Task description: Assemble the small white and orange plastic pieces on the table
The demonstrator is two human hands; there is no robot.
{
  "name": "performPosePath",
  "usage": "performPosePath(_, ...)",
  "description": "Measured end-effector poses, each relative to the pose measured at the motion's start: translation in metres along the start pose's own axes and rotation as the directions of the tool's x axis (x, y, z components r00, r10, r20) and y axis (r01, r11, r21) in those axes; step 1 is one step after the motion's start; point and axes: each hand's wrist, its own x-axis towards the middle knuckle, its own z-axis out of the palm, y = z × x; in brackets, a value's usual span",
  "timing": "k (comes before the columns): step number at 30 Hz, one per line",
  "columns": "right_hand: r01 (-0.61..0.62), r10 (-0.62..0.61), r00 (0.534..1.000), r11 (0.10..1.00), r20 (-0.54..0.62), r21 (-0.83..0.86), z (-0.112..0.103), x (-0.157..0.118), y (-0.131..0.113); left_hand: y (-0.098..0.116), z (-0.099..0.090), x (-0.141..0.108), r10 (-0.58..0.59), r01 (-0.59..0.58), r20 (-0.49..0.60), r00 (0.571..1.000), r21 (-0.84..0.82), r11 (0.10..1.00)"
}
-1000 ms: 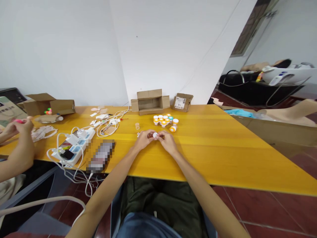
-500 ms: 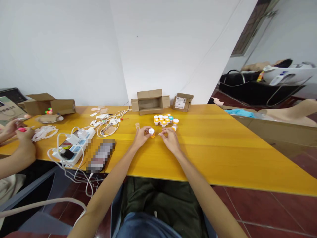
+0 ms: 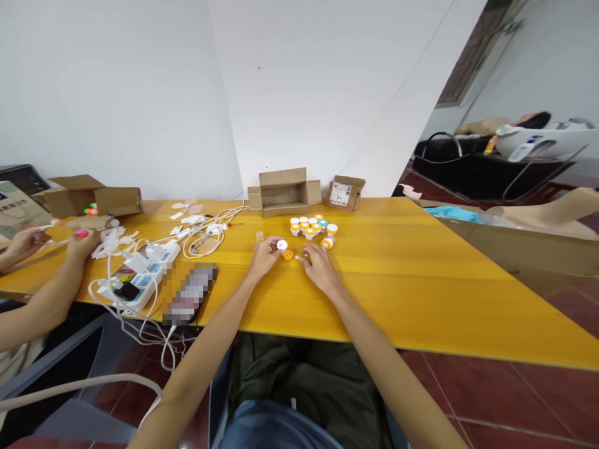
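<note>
My left hand [image 3: 265, 254] is closed on a small white round part [image 3: 281, 245], held just above the table. An orange ring-shaped piece [image 3: 287, 255] lies right beside its fingertips. My right hand [image 3: 319, 264] pinches a tiny white piece [image 3: 297, 257], too small to make out well. Behind the right hand stands a cluster of several small containers with white, orange and teal tops [image 3: 309, 232]. One orange and white container [image 3: 326, 243] is tilted close to that hand. A small clear cup [image 3: 259, 236] sits behind my left hand.
Two cardboard boxes [image 3: 283, 198] [image 3: 345, 193] stand by the wall. To the left are a power strip [image 3: 152, 277] with cables, a phone [image 3: 191, 294] and white scraps. Another person's hands [image 3: 83, 244] work at the far left, near an open box [image 3: 119, 201].
My left hand has shifted slightly left with the white part, showing more of the orange piece. My right hand has moved slightly nearer. The other person's hand has moved right.
</note>
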Motion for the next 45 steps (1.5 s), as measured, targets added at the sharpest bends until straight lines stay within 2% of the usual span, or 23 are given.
performPosePath(5, 0.041, -0.036, 0.994, 0.998, 0.100, -0.049, -0.002, -0.002, -0.007, 0.000, 0.000, 0.000, 0.003, -0.003, 0.002, 1.000, 0.029, 1.000)
performPosePath(10, 0.087, -0.086, 0.981, 0.996, 0.175, 0.004, -0.007, 0.000, -0.016, -0.001, -0.002, 0.001, 0.033, -0.032, -0.014, 0.999, 0.063, 0.997)
performPosePath(17, 0.036, -0.046, 0.982, 0.998, 0.185, 0.060, -0.006, 0.001, -0.023, -0.005, -0.003, 0.003, 0.050, -0.049, -0.050, 0.997, 0.023, 0.999)
performPosePath(22, 0.067, -0.066, 0.982, 0.998, 0.176, 0.003, 0.000, 0.007, -0.028, -0.007, -0.004, 0.003, 0.044, -0.046, -0.077, 0.996, -0.027, 0.999)
performPosePath(26, 0.079, -0.053, 0.962, 0.993, 0.266, -0.086, 0.002, 0.015, -0.033, -0.008, -0.004, 0.004, 0.042, -0.047, -0.089, 0.995, -0.063, 0.997)
performPosePath(30, 0.031, 0.011, 0.950, 0.991, 0.311, -0.130, 0.004, 0.024, -0.033, -0.009, -0.004, 0.004, 0.048, -0.059, -0.112, 0.993, -0.103, 0.993)
performPosePath(35, -0.015, 0.056, 0.943, 0.992, 0.328, -0.126, 0.012, 0.040, -0.031, -0.008, -0.004, 0.006, 0.012, -0.047, -0.181, 0.983, -0.190, 0.981)
performPosePath(38, -0.022, 0.070, 0.931, 0.990, 0.358, -0.137, 0.020, 0.047, -0.038, -0.007, -0.009, 0.008, -0.034, -0.034, -0.267, 0.963, -0.245, 0.969)
performPosePath(42, -0.021, 0.102, 0.881, 0.984, 0.461, -0.178, 0.031, 0.048, -0.053, -0.007, -0.016, 0.011, -0.058, -0.067, -0.408, 0.911, -0.283, 0.957)
performPosePath(45, 0.007, 0.099, 0.834, 0.982, 0.542, -0.191, 0.038, 0.049, -0.063, -0.008, -0.020, 0.013, -0.049, -0.088, -0.465, 0.884, -0.269, 0.959)
